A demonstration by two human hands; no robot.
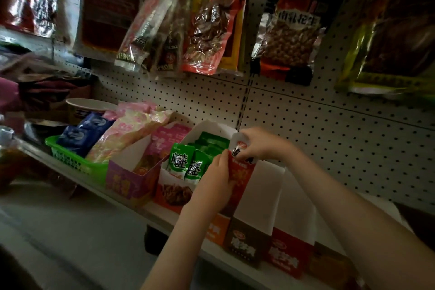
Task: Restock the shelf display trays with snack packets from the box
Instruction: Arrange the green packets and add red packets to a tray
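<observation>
Both my hands hold red snack packets [242,173] upright over an orange-fronted display tray [219,228] on the shelf. My left hand [215,182] grips their left edge. My right hand [255,145] pinches their white top. To the left stands a white tray [211,128] filled with green snack packets [180,160]. To the right stand a brown-fronted tray [247,247] and a red-fronted tray [288,259], whose insides are hidden by white walls. The supply box is out of view.
A purple tray [127,179] of pink packets and a green basket [77,160] of blue and pink bags sit further left on the shelf [164,215]. Large snack bags [211,23] hang from the pegboard [329,148] above the trays.
</observation>
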